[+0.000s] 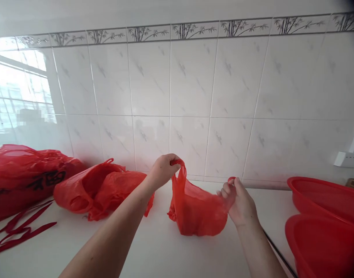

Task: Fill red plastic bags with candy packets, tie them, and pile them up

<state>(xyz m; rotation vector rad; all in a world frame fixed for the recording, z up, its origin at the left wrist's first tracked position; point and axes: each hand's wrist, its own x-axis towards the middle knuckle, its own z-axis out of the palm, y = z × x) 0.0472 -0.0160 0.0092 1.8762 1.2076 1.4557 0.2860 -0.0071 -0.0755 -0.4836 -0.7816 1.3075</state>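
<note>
A red plastic bag [198,214] rests on the white counter, with its two handles pulled apart. My left hand [164,168] pinches one handle, raised above the bag's left side. At the right side, my right hand [237,199] has its fingers closed round the other handle. The bag sags between the hands, and what it contains, if anything, is hidden. To the left of it lies a second, crumpled red plastic bag [110,189], partly behind my left forearm.
A large red bag with black lettering [29,177] lies at the far left, beside loose dark-red straps [23,233]. Two red plastic baskets [324,193] stand on the right. Behind the counter [154,251] rises a tiled wall with a white socket [347,159]. A dark cord [278,251] runs by my right forearm.
</note>
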